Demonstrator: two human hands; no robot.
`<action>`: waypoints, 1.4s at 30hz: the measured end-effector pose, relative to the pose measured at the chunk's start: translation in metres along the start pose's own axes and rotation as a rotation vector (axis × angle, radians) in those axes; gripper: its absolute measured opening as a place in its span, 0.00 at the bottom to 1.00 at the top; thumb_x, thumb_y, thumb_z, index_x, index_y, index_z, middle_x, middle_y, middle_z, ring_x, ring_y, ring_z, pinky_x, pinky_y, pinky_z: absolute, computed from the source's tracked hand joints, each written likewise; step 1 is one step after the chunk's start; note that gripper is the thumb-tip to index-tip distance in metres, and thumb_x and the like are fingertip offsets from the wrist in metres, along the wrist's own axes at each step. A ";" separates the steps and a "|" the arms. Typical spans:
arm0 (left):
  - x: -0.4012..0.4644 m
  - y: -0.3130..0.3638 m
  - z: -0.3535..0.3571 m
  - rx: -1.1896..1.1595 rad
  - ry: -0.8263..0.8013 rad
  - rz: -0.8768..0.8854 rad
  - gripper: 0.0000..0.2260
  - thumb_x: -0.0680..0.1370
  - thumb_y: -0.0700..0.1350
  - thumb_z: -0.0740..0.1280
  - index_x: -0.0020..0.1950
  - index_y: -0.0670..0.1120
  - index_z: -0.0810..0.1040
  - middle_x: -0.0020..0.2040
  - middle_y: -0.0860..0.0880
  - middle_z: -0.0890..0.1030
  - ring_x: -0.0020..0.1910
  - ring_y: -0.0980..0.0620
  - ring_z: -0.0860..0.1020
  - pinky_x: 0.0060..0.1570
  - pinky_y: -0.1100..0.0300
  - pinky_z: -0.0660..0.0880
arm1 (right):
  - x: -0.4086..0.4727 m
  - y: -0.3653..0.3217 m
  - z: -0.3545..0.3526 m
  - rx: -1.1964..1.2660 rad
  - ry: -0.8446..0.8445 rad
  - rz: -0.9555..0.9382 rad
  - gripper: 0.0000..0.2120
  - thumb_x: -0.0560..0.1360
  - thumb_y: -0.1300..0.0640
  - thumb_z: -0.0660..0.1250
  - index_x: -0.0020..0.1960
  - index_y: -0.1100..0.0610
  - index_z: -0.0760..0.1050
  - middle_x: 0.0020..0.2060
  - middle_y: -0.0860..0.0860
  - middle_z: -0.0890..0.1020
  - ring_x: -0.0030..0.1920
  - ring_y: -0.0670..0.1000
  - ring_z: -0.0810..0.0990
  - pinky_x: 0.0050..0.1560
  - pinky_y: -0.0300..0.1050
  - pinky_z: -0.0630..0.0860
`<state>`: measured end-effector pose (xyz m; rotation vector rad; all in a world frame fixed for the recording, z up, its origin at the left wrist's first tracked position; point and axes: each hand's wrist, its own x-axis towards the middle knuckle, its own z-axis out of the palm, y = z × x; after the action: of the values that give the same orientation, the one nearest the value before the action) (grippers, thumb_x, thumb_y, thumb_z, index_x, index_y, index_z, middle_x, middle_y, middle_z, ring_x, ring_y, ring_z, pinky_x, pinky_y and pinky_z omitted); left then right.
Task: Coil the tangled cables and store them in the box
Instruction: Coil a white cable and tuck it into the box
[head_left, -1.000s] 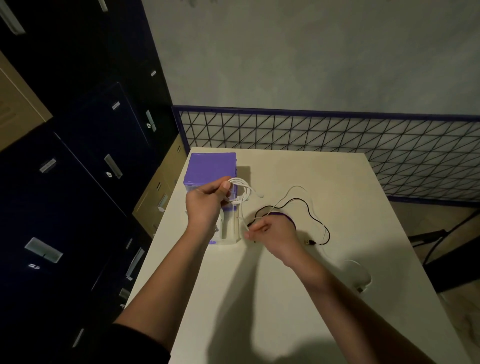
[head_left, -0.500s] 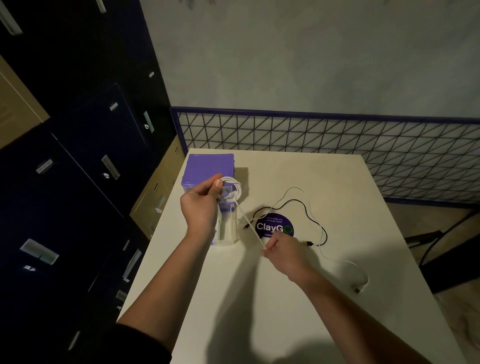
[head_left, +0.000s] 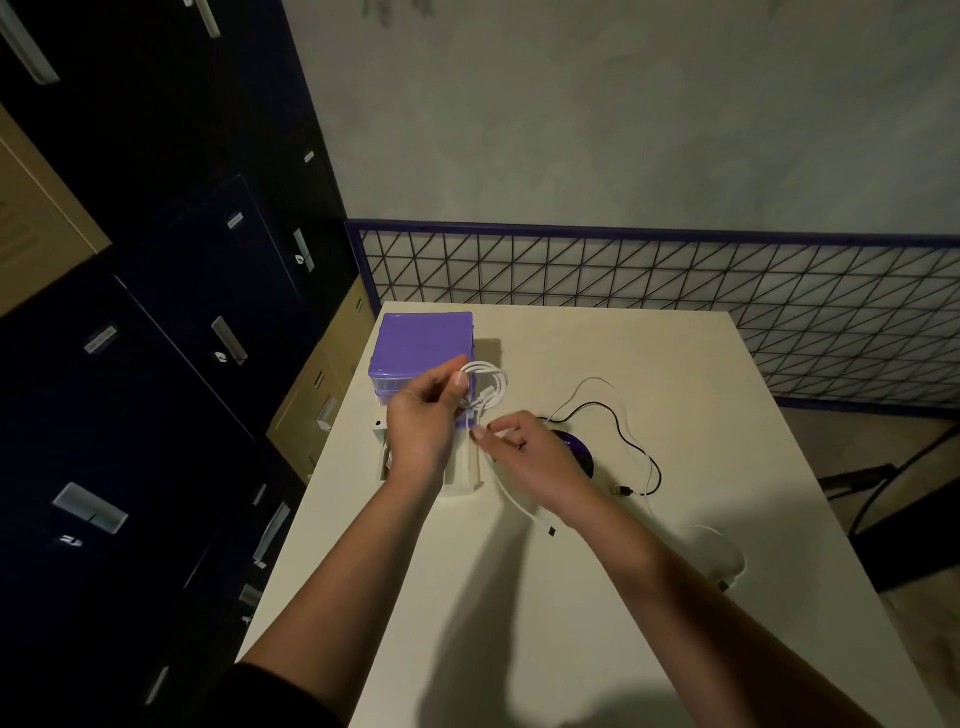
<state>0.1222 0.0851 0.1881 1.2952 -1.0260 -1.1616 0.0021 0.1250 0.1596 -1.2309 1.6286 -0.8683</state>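
Observation:
My left hand (head_left: 423, 423) pinches a coil of white cable (head_left: 488, 387) just above the clear box (head_left: 462, 470), whose purple lid (head_left: 423, 345) stands raised behind it. My right hand (head_left: 530, 449) sits close beside the left and grips the same white cable lower down; the loose tail runs under my wrist to a plug (head_left: 548, 530) on the table. A black cable (head_left: 631, 441) and a thin white cable (head_left: 587, 387) lie tangled to the right.
A round purple sticker (head_left: 579, 452) lies on the white table (head_left: 519, 623), partly under my right hand. Another white cable end (head_left: 727, 574) rests near the right edge. A wire mesh panel (head_left: 675, 312) stands behind the table; dark cabinets (head_left: 130, 364) stand on the left.
My right hand has moved up and left from the sticker to right beside my left hand, bringing the white cable with it. The coil in my left hand has grown.

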 end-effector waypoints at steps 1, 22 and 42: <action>-0.002 0.001 0.001 -0.004 -0.027 -0.004 0.09 0.78 0.39 0.67 0.57 0.45 0.82 0.52 0.46 0.84 0.53 0.50 0.82 0.56 0.56 0.78 | 0.002 -0.004 -0.001 0.054 0.021 -0.002 0.17 0.70 0.37 0.69 0.49 0.49 0.75 0.41 0.46 0.82 0.45 0.47 0.81 0.51 0.47 0.74; -0.003 0.010 0.009 -0.013 -0.362 -0.288 0.12 0.78 0.33 0.61 0.59 0.40 0.78 0.48 0.43 0.81 0.51 0.47 0.78 0.55 0.55 0.79 | 0.012 -0.002 -0.026 0.167 0.194 0.049 0.06 0.79 0.55 0.63 0.44 0.55 0.73 0.37 0.50 0.78 0.37 0.51 0.77 0.42 0.44 0.70; -0.002 0.017 0.009 0.159 -0.331 -0.362 0.14 0.80 0.50 0.58 0.49 0.43 0.79 0.47 0.40 0.79 0.44 0.50 0.79 0.54 0.47 0.80 | 0.002 -0.006 -0.029 -0.321 0.373 -0.328 0.08 0.79 0.53 0.63 0.52 0.52 0.80 0.37 0.48 0.80 0.38 0.51 0.75 0.38 0.45 0.67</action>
<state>0.1137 0.0847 0.2053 1.4869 -1.1701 -1.6375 -0.0228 0.1220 0.1753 -1.6697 1.9486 -1.1208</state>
